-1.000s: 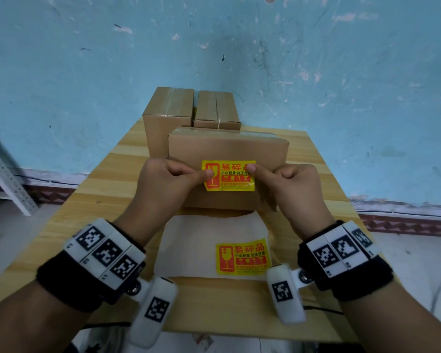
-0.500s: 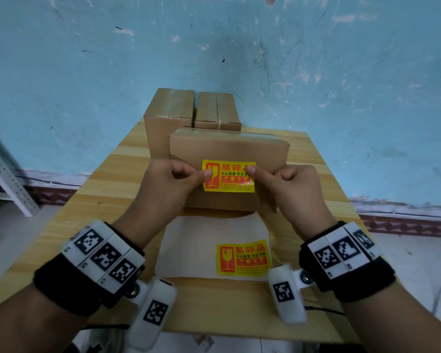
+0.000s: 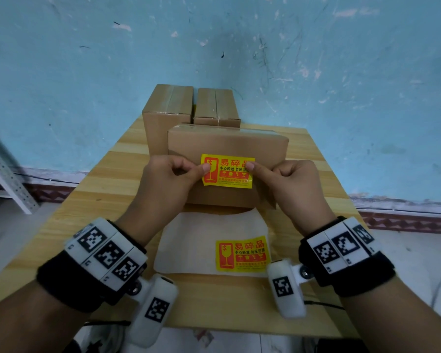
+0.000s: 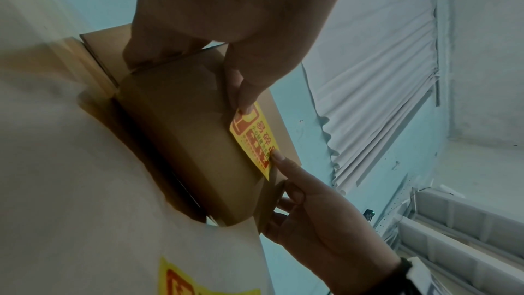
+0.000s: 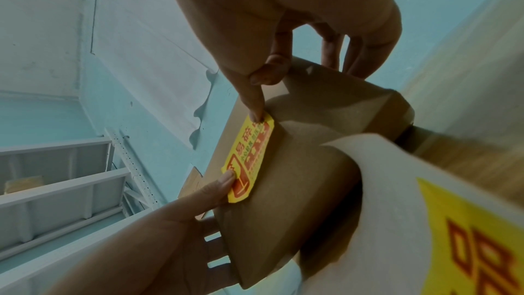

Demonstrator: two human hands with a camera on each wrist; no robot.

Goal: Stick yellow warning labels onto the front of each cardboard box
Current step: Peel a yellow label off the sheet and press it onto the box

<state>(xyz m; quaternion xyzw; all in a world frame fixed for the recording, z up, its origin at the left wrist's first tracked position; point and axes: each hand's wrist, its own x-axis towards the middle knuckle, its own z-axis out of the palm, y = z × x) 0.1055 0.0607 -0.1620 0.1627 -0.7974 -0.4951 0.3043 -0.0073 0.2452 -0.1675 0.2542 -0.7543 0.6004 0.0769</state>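
On the tabletop (image 3: 87, 212): front cardboard box (image 3: 227, 143), near edge.
Label (image 3: 228, 174): against the box front, barely moved in the last second.
Hands: left hand (image 3: 163, 184) thumb and right hand (image 3: 295, 184) forefinger press its 2 upper corners; neither clasps anything.
Meaning: placement looks settled; lower half probably still needs smoothing.

Both hands meet at mid-frame, each pressing one straight digit to the label (image 3: 228, 174).
In the head view the forearms rise from the lower corners and converge. The left hand (image 3: 166, 179) has its fingers curled in, thumb tip on the label's upper left. The right hand (image 3: 293, 184) lays its index fingertip on the upper right, with thumb and other fingers tucked. The hands do not touch.
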